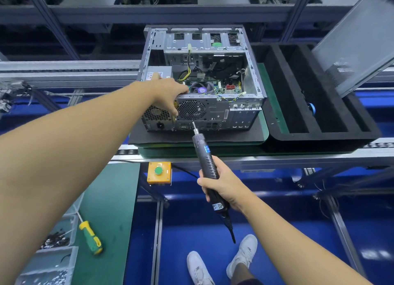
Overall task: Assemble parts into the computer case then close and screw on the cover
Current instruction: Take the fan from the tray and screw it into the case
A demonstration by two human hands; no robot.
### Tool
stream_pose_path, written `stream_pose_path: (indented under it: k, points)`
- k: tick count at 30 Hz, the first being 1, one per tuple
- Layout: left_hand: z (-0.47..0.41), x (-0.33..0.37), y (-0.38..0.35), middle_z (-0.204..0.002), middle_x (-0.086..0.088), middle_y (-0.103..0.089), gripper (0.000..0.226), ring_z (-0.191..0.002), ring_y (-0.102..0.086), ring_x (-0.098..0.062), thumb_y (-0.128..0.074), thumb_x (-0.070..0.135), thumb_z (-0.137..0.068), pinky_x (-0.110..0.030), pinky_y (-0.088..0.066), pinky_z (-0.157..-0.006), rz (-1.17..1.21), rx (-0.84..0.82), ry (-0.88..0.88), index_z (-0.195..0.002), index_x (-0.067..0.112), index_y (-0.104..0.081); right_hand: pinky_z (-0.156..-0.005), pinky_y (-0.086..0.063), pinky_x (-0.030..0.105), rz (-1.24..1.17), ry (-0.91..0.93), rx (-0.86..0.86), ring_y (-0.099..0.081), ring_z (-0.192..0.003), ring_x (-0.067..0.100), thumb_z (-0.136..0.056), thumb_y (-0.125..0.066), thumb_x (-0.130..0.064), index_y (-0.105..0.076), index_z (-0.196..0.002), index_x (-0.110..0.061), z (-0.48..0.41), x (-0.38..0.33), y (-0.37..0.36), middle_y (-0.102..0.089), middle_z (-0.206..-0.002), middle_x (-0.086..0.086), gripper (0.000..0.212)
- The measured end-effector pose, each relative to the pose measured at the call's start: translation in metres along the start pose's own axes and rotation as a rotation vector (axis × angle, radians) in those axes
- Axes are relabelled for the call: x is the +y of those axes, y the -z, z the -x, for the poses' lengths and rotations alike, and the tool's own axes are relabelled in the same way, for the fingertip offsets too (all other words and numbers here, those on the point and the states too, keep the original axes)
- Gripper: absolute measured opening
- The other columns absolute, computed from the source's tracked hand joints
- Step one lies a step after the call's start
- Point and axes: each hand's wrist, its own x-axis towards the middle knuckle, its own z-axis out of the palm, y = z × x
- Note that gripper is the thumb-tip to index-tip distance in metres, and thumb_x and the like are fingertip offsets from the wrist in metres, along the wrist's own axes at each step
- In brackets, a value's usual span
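An open grey computer case (pixel 215 112) lies on its side on a dark mat, its rear panel facing me and the motherboard, fan and cables showing inside. My left hand (pixel 168 92) grips the case's near top edge beside the power supply (pixel 158 74), thumb on the rear panel. My right hand (pixel 221 185) holds a black electric screwdriver (pixel 204 156); its bit tip touches the rear panel just below the round fan grille (pixel 191 110). The grey side cover (pixel 358 43) leans tilted at the upper right.
A black foam tray (pixel 315 114) sits right of the case on the conveyor. A yellow box with a green button (pixel 158 172) hangs below the rail. A green-yellow hand screwdriver (pixel 90 237) lies on the green mat at lower left, beside bins of screws (pixel 54 240).
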Motion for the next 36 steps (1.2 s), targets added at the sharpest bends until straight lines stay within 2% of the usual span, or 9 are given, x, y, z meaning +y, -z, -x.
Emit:
stream_pose_path:
  k: [3, 5, 7, 10, 12, 15, 27, 33, 36]
  points:
    - [-0.014, 0.005, 0.015, -0.109, 0.005, -0.061, 0.058, -0.109, -0.055, -0.023, -0.077, 0.056, -0.072, -0.046, -0.028, -0.105, -0.188, -0.125, -0.028, -0.112, 0.022, -0.052, -0.053, -0.051, 0.033, -0.011, -0.004, -0.006, -0.056, -0.059, 0.026, -0.076, -0.075, -0.018, -0.055, -0.111, -0.028, -0.003, 0.003, -0.002, -0.059, -0.084, 0.003, 0.041]
    - [-0.022, 0.008, 0.020, -0.120, -0.002, -0.060, 0.069, -0.117, -0.053, -0.027, -0.080, 0.053, -0.072, -0.044, -0.035, -0.108, -0.171, -0.194, -0.033, -0.124, 0.019, -0.052, -0.054, -0.051, 0.033, -0.023, -0.008, -0.010, -0.056, -0.058, 0.025, -0.078, -0.074, -0.017, -0.056, -0.112, -0.032, -0.005, 0.006, -0.002, -0.059, -0.084, 0.003, 0.042]
    - [-0.027, 0.010, 0.020, -0.126, -0.008, -0.057, 0.083, -0.116, -0.055, -0.030, -0.083, 0.045, -0.073, -0.041, -0.045, -0.099, -0.119, -0.271, 0.000, -0.138, 0.012, -0.044, -0.054, -0.051, 0.033, -0.032, -0.012, -0.011, -0.056, -0.057, 0.025, -0.078, -0.074, -0.016, -0.056, -0.111, -0.032, -0.007, 0.009, -0.003, -0.059, -0.084, 0.002, 0.041]
    - [-0.035, 0.010, 0.017, -0.088, -0.002, -0.057, 0.058, -0.079, -0.058, -0.021, -0.084, 0.039, -0.074, -0.037, -0.052, -0.077, -0.045, -0.305, 0.028, -0.111, 0.008, -0.051, -0.055, -0.052, 0.034, -0.036, -0.017, -0.004, -0.056, -0.057, 0.025, -0.079, -0.074, -0.016, -0.057, -0.109, -0.033, -0.011, 0.013, -0.003, -0.060, -0.084, 0.002, 0.039]
    - [-0.038, 0.009, 0.015, -0.079, -0.004, -0.057, 0.049, -0.070, -0.057, -0.019, -0.085, 0.038, -0.073, -0.035, -0.051, -0.066, -0.039, -0.294, 0.045, -0.092, 0.010, -0.050, -0.056, -0.052, 0.035, -0.033, -0.022, 0.004, -0.056, -0.058, 0.026, -0.079, -0.074, -0.016, -0.056, -0.108, -0.032, -0.013, 0.016, -0.004, -0.060, -0.084, 0.002, 0.037]
    - [-0.037, 0.006, 0.012, -0.070, -0.005, -0.057, 0.044, -0.060, -0.054, -0.019, -0.086, 0.038, -0.070, -0.032, -0.043, -0.051, -0.054, -0.249, 0.048, -0.078, 0.011, -0.052, -0.056, -0.053, 0.035, -0.016, -0.025, -0.002, -0.056, -0.057, 0.026, -0.080, -0.073, -0.016, -0.055, -0.110, -0.031, -0.017, 0.019, -0.008, -0.060, -0.083, 0.001, 0.039]
    - [-0.041, 0.001, 0.008, -0.069, -0.005, -0.057, 0.045, -0.059, -0.054, -0.021, -0.084, 0.041, -0.069, -0.032, -0.045, -0.053, -0.008, -0.250, 0.066, -0.087, 0.007, -0.060, -0.057, -0.054, 0.034, 0.005, -0.050, 0.014, -0.058, -0.056, 0.020, -0.082, -0.073, -0.015, -0.050, -0.125, -0.033, -0.038, 0.015, -0.031, -0.060, -0.088, 0.006, 0.052]
    - [-0.041, 0.000, 0.007, -0.071, -0.004, -0.056, 0.040, -0.059, -0.053, -0.019, -0.084, 0.039, -0.070, -0.030, -0.040, -0.050, -0.008, -0.235, 0.044, -0.083, 0.009, -0.059, -0.056, -0.054, 0.033, 0.005, -0.064, 0.025, -0.059, -0.056, 0.017, -0.082, -0.074, -0.014, -0.050, -0.126, -0.028, -0.047, 0.015, -0.037, -0.060, -0.088, 0.008, 0.052]
    - [-0.040, -0.002, 0.005, -0.073, -0.005, -0.057, 0.040, -0.061, -0.055, -0.021, -0.083, 0.038, -0.070, -0.033, -0.044, -0.052, -0.020, -0.222, 0.021, -0.082, 0.009, -0.059, -0.056, -0.054, 0.033, -0.006, -0.065, 0.034, -0.059, -0.058, 0.018, -0.083, -0.075, -0.013, -0.050, -0.126, -0.027, -0.048, 0.017, -0.039, -0.060, -0.090, 0.008, 0.052]
